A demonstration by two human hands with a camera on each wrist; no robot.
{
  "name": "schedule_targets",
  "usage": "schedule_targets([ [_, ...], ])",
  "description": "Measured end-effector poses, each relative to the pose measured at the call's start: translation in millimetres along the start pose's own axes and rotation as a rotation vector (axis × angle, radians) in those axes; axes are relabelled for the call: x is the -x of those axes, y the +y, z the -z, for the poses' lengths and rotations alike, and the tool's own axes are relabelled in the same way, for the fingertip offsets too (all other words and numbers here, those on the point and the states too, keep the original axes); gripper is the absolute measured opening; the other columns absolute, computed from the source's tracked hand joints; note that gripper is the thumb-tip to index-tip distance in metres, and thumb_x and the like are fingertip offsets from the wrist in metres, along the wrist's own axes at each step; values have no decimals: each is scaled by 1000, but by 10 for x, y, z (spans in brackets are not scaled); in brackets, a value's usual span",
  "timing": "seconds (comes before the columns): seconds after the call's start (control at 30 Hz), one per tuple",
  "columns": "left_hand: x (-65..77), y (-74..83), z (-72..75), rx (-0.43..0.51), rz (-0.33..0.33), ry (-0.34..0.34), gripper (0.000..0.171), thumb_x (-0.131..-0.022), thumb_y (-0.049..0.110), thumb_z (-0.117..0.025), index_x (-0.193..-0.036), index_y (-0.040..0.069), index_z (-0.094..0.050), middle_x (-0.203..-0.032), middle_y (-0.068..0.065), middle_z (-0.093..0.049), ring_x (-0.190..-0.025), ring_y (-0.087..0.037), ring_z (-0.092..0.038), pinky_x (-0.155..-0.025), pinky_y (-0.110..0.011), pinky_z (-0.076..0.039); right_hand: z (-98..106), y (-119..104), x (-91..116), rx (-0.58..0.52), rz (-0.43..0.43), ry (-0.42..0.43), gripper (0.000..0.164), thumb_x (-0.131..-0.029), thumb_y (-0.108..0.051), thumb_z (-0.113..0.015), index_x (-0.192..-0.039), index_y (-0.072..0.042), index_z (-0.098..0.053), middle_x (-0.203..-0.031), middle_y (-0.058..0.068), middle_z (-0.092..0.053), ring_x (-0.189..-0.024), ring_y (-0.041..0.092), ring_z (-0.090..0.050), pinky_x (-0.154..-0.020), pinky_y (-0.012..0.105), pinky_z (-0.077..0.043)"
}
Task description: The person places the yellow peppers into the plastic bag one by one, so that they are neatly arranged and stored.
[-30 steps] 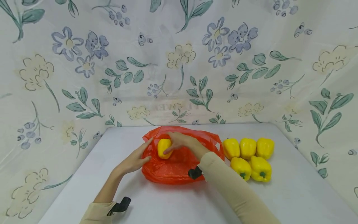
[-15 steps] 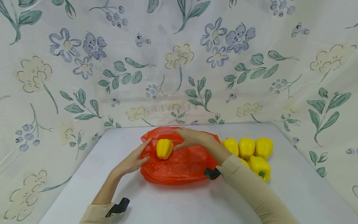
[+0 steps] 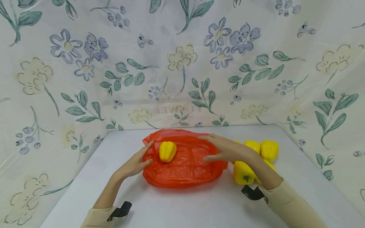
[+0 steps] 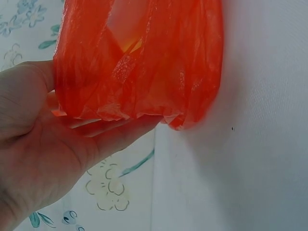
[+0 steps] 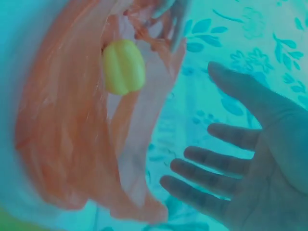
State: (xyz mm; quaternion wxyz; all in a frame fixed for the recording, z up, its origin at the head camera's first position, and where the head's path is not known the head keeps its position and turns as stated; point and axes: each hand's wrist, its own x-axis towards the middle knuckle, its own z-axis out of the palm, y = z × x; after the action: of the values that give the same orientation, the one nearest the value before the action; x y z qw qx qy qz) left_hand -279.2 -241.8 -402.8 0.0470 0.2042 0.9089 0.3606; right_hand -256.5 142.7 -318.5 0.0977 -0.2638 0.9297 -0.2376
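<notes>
A red plastic bag (image 3: 185,174) lies spread on the table with its mouth facing up. One yellow bell pepper (image 3: 167,152) sits at the bag's left part, inside the mouth. My left hand (image 3: 132,165) touches the bag's left side, fingers fairly straight; in the left wrist view the fingers of that hand (image 4: 53,149) run partly behind the red plastic. My right hand (image 3: 226,149) is over the bag's right end with its fingers spread and nothing in them. In the right wrist view that hand (image 5: 255,154) shows an empty palm, apart from the bag.
Several more yellow bell peppers (image 3: 269,151) stand grouped on the white table (image 3: 176,209) right of the bag, partly hidden by my right forearm. Floral cloth (image 3: 182,95) rises behind the table and on both sides.
My right hand has let go of the yellow bell pepper in the bag and moved right, toward the other peppers. The left hand has stayed at the bag's left side.
</notes>
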Motion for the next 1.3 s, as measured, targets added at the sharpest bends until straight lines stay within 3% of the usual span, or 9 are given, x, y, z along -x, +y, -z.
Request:
schedule_targets([
  [0.1,11,5,17,2,2,4,77,-97,10,-58,-159,19,-14,-161,-19,-24,-146,-43,-28,-107,-59,-41,28,87,194,-14,12,36,80,-80,-54,-74,-149,-33,-38,-144,0,-49,-124,23,-52,-93,46,-56],
  [0.3,25,3,39,3,1,-1,76,-97,10,-57,-159,19,-14,-162,-19,-22,-146,-44,-27,-107,-59,-42,35,356,541,-14,27,88,76,-84,-51,-72,-149,-29,-39,-147,6,-46,-129,31,-50,-96,53,-54],
  [0.5,18,-7,29,-1,6,2,76,-97,10,-58,-159,18,-14,-162,-18,-22,-147,-43,-26,-109,-59,-39,15,640,870,45,-34,138,78,-84,-59,-67,-148,-22,-41,-145,14,-49,-124,35,-52,-95,59,-51],
  [0.67,33,2,11,-5,19,-6,77,-97,10,-57,-159,19,-13,-162,-19,-22,-146,-44,-26,-108,-59,-40,-3,857,1084,83,-52,179,78,-83,-54,-71,-145,-15,-44,-143,18,-51,-124,38,-54,-96,62,-49],
  [0.83,26,24,41,1,7,4,76,-97,10,-57,-159,17,-14,-162,-19,-22,-146,-44,-26,-108,-60,-39,-55,1095,1244,119,-43,234,75,-82,-51,-73,-139,-9,-49,-133,21,-57,-113,35,-59,-90,59,-53],
  [1.07,-3,3,63,-12,2,8,76,-97,11,-57,-159,17,-13,-162,-19,-22,-147,-44,-25,-109,-60,-38,-122,1385,1358,75,4,278,72,-82,-42,-76,-137,-4,-50,-135,24,-55,-118,42,-57,-91,61,-51],
  [1.3,5,-14,44,-14,1,8,76,-97,10,-57,-159,18,-13,-161,-20,-23,-147,-44,-25,-110,-61,-36,-142,1531,1397,-48,-39,213,69,-86,-37,-74,-139,-2,-46,-133,23,-55,-110,41,-57,-77,48,-58],
])
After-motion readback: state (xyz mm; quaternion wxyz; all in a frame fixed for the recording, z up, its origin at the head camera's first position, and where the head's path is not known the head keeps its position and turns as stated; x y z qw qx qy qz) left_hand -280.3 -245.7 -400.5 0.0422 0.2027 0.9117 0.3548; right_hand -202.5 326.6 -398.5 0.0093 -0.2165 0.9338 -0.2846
